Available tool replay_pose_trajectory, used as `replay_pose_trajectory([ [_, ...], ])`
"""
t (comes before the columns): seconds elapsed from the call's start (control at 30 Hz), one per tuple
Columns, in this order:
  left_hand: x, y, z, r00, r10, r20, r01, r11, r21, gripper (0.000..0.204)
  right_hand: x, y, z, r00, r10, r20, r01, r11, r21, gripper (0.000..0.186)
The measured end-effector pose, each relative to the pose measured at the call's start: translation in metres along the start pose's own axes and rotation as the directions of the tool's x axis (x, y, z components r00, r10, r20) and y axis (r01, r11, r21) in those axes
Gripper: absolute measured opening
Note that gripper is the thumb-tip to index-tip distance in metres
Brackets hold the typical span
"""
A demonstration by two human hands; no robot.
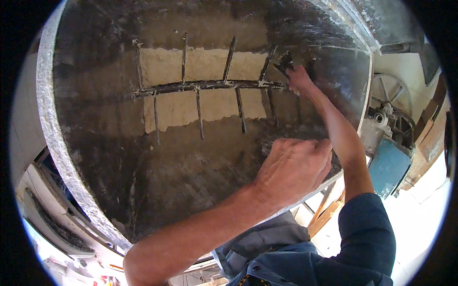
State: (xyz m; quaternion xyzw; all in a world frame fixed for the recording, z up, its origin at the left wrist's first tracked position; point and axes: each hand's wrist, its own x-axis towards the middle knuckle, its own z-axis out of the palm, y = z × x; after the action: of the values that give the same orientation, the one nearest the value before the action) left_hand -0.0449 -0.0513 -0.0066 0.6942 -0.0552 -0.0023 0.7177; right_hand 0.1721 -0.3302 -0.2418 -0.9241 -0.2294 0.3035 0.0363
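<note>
My right hand is closed around a small dark tool with pale smears, perhaps a scraper; its exact kind is hard to make out. It works at the right end of a long dark bar, from which several thin rods branch to both sides. Bar and rods lie across a pale rectangular patch on a large dark, smeared panel. Nearer to me, my left hand is a fist over the panel's lower right part, its fingertips turned away, so anything inside is hidden.
A rough whitish rim borders the panel on the left. At the right stand a spoked wheel and a blue machine housing, with wooden boards below. Curved pale pieces lie at lower left.
</note>
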Motion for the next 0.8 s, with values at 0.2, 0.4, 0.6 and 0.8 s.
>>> replay_pose_trajectory([
  [0.2, 0.000, -0.004, 0.003, 1.000, -0.011, 0.022, 0.010, 0.999, 0.032, 0.015, 0.027, 0.041, 0.060, 0.838, -0.436, 0.328, 0.537, 0.554, -0.636, 0.024],
  [0.4, 0.001, -0.001, 0.000, 0.998, -0.033, 0.049, 0.030, 0.998, 0.049, 0.015, 0.009, 0.028, 0.076, 0.978, 0.099, -0.184, -0.161, 0.918, -0.362, 0.019],
  [0.6, 0.000, -0.002, 0.004, 0.998, -0.036, 0.041, 0.033, 0.996, 0.080, 0.015, -0.014, -0.046, 0.179, 0.990, 0.144, 0.000, -0.139, 0.955, -0.260, 0.022],
  [0.8, -0.001, -0.001, 0.002, 0.998, -0.041, 0.043, 0.038, 0.998, 0.058, 0.015, -0.070, -0.051, 0.081, 0.878, 0.134, 0.460, 0.133, 0.854, -0.503, 0.031],
])
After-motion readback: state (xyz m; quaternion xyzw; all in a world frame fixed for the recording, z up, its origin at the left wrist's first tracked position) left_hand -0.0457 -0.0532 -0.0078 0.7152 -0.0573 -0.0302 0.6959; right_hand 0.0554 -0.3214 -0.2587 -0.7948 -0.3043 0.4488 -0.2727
